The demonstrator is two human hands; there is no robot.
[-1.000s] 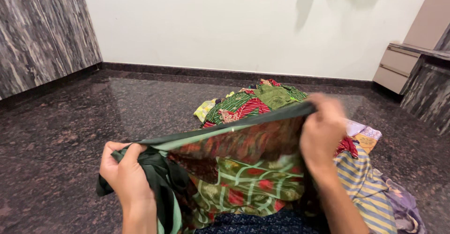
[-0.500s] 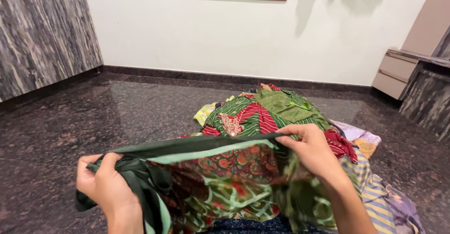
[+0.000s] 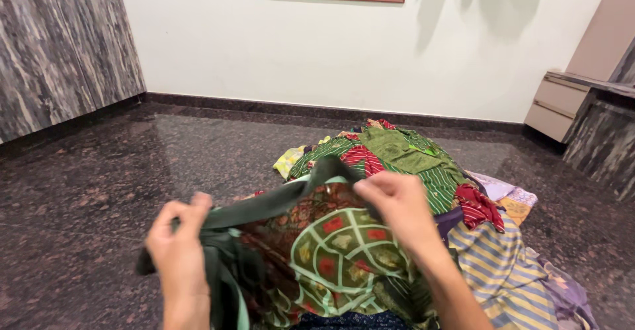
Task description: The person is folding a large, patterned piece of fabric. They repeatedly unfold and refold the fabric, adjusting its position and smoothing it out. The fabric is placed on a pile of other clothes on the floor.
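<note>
I note my left hand (image 3: 177, 237) and right hand (image 3: 395, 206) both pinch the green cloth (image 3: 331, 250). Its dark edge runs left to right between them, fingers closed on it.

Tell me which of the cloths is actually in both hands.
The dark green patterned cloth with the plain green border: left hand and right hand grip its edge. The green-red pile and yellow-blue striped cloth lie untouched.

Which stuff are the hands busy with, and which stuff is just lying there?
Busy with:
- left hand
- right hand
- green patterned cloth, held by its dark edge

Just lying there:
- clothes pile
- striped cloth
- dark stone floor
</note>
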